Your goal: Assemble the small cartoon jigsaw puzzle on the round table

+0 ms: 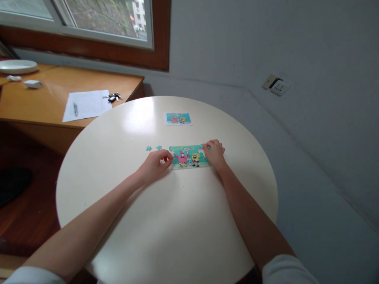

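A small cartoon jigsaw puzzle, teal with pink and yellow figures, lies on the round cream table. My left hand rests curled at the puzzle's left edge, fingertips touching it. At the puzzle's upper right corner my right hand pinches a teal puzzle piece. Two loose teal pieces lie just left of the puzzle, beyond my left hand.
A small reference picture of the same cartoon lies farther back on the table. To the left, a wooden desk holds a paper with a pen, keys and a white plate. A grey wall with a socket runs on the right.
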The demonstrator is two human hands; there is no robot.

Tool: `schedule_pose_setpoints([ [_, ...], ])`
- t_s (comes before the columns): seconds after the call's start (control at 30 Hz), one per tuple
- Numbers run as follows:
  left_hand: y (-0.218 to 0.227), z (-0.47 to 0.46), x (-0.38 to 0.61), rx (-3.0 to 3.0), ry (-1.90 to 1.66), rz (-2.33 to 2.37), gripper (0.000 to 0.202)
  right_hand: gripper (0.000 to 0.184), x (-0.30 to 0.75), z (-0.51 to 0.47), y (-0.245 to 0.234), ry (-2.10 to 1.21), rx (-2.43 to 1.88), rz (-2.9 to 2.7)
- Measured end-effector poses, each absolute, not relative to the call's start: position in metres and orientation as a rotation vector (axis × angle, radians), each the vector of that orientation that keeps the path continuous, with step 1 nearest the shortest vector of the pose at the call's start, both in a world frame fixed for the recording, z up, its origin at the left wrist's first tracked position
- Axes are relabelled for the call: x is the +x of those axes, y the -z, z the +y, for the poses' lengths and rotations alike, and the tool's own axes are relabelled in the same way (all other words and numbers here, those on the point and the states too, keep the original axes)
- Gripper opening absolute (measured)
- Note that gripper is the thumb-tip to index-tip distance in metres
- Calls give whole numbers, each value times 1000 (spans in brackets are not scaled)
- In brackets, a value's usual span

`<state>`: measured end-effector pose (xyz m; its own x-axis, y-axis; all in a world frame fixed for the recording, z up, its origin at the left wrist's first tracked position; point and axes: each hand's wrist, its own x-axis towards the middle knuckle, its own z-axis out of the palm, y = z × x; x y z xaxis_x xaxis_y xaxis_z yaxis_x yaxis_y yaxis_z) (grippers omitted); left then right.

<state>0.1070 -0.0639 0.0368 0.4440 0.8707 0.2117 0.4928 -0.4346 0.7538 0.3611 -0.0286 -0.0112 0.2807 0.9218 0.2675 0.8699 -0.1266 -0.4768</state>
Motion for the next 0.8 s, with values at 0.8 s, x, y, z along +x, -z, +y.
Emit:
schedule_pose_setpoints([
  [0.8, -32, -64, 105, 2236, -804, 1062, 17, 20, 359, -28, 9, -112, -2051, -1581],
])
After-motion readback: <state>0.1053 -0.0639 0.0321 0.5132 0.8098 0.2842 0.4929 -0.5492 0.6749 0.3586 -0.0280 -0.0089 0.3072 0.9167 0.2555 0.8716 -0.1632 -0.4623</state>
